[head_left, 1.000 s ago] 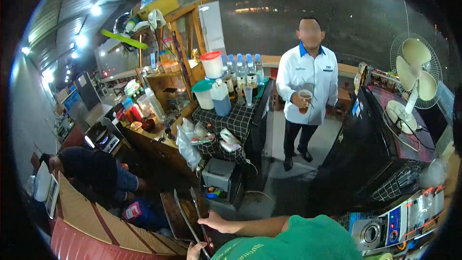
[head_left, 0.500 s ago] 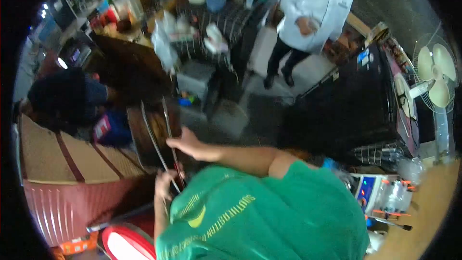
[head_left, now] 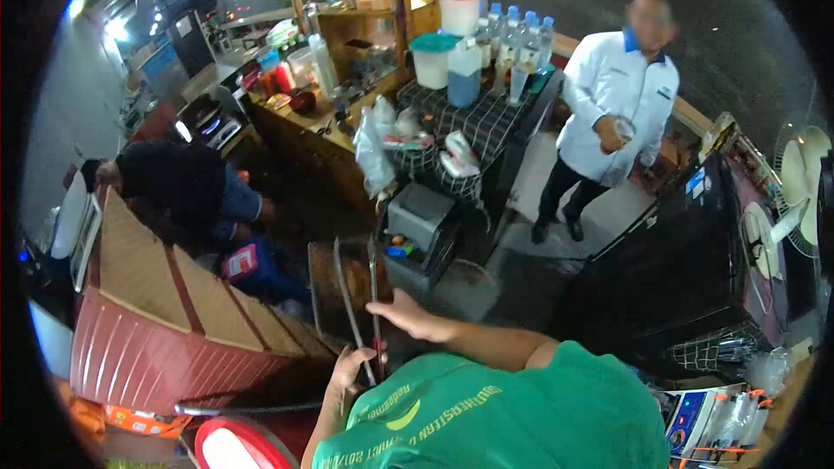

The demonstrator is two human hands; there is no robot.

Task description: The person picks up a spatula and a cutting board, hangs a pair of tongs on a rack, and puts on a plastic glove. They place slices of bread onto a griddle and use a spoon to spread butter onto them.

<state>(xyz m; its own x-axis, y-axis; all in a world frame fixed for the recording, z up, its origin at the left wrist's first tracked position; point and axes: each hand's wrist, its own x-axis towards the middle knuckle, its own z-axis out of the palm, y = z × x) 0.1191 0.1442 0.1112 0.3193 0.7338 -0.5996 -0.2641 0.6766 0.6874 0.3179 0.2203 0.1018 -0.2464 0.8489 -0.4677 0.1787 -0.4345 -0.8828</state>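
Note:
Two long metal tubes (head_left: 351,300) run up from in front of my green shirt, like the frame of a folding chair, over a brown panel (head_left: 323,282). My left hand (head_left: 349,366) is closed around the lower part of the tubes. Farther up, my right hand (head_left: 415,320) grips the right-hand tube, fingertips at the metal and thumb raised. My body hides the lower ends of the tubes.
A ribbed red-brown piece with a tan top (head_left: 174,313) stands at left, a person in dark clothes (head_left: 169,178) behind it. Ahead are a grey bin (head_left: 421,213) and a cloth-covered table (head_left: 434,113). A person in white (head_left: 617,104) stands beyond; a black cabinet (head_left: 660,252) is at right.
The view has tilted up, so the surroundings and my hands appear lower and farther right. Both hands stay on the metal tubes. The standing person remains in place.

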